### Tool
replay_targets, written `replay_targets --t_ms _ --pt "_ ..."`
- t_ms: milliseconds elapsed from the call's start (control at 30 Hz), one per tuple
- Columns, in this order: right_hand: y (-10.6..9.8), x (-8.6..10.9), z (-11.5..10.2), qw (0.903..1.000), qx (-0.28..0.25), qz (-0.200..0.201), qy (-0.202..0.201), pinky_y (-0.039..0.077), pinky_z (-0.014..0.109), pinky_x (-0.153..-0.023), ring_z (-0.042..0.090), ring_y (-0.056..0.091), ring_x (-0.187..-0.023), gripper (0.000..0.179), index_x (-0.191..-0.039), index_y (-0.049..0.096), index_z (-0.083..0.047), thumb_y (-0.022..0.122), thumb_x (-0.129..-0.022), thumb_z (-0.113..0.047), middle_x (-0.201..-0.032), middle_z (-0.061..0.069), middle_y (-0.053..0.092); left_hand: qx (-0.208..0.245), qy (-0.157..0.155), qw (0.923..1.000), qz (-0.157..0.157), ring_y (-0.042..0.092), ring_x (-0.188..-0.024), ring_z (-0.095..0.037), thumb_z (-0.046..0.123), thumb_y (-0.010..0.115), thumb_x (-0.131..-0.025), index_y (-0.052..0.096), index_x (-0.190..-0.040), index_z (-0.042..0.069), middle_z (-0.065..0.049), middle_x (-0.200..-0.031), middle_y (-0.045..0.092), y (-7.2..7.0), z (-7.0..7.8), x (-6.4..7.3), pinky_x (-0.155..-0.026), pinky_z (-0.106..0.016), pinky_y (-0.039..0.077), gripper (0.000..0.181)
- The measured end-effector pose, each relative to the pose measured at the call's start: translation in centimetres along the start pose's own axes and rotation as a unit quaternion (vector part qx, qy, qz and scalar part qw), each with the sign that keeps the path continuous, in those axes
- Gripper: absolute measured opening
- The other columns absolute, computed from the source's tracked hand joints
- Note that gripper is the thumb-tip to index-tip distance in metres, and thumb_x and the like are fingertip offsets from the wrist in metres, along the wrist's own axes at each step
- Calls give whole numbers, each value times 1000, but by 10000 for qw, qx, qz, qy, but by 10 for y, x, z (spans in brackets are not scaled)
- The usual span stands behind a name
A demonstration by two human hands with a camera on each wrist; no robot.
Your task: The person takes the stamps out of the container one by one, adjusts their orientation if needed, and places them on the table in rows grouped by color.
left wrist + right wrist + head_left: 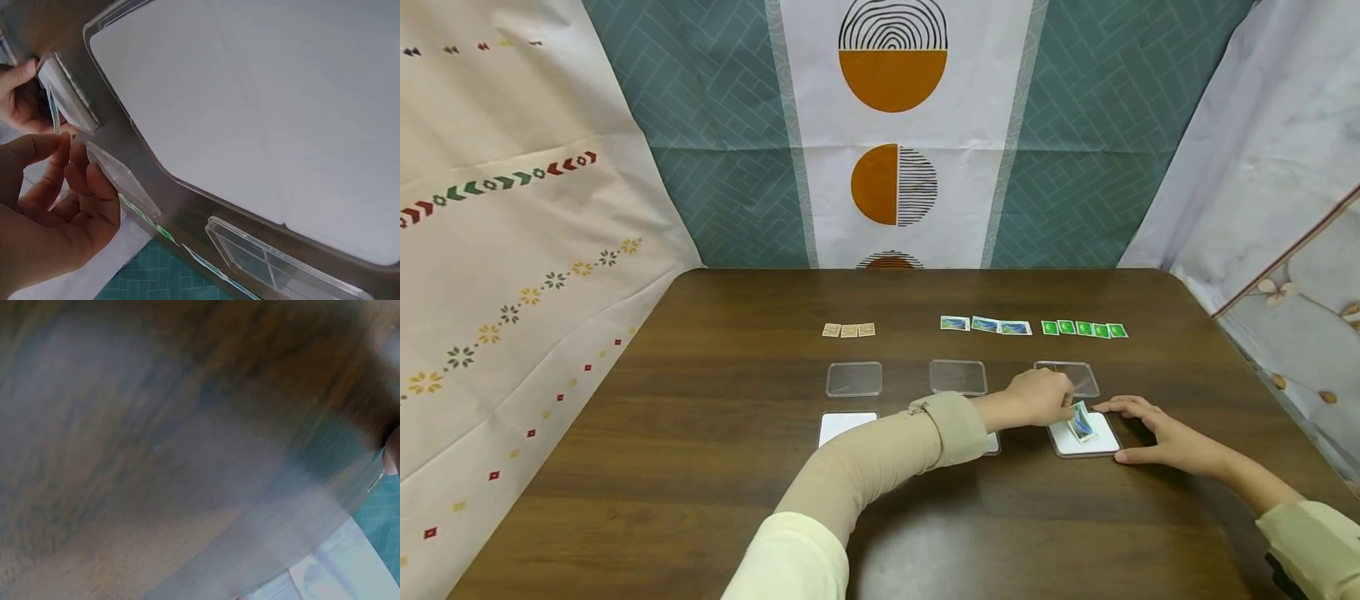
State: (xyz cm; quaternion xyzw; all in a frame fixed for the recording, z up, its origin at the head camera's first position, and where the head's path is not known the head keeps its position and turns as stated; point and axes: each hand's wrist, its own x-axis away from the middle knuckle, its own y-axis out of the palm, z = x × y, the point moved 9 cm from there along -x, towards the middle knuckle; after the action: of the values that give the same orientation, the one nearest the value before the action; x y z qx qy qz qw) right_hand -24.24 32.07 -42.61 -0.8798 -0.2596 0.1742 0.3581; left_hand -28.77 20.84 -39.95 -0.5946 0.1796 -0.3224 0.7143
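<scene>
My left hand (1037, 397) reaches across and pinches a small blue-green picture stamp (1081, 423) between thumb and fingertips. In the left wrist view that stamp (52, 109) is seen nearly edge-on, tilted over the white surface of a shallow clear plastic case (1086, 450). At the case's right side my right hand (1165, 433) holds it, thumb at the near corner and index finger at the far corner. Only a fingertip (392, 453) shows in the blurred right wrist view. A clear lid (1078, 379) lies just beyond, partly behind my left hand.
Two more clear lids, one left (854, 379) and one middle (958, 377), lie in the same row. A white-filled case (842, 425) sits left, another partly under my left arm. Behind are tan stamps (848, 331), blue picture stamps (985, 324) and several green stamps (1084, 329).
</scene>
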Motion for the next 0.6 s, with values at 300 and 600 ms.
replay_targets --t_ms 300,600 --pt "0 -1 -1 9999 55 46 -103 24 3 -88 -21 26 -116 60 -129 48 -2 74 -75 -2 -128 -27 30 483 5 9982 358 24 -44 -2 20 59 -89 38 -53 19 9 -50 32 -13 -16 8 -41 -15 18 42" --pt "0 0 0 9998 162 62 -125 24 3 -87 -21 26 -115 61 -129 48 -3 75 -74 -2 -128 -28 30 1376 -601 9829 1067 50 -57 0 26 61 -90 74 -88 21 11 -87 71 -37 -55 19 -45 -14 36 14"
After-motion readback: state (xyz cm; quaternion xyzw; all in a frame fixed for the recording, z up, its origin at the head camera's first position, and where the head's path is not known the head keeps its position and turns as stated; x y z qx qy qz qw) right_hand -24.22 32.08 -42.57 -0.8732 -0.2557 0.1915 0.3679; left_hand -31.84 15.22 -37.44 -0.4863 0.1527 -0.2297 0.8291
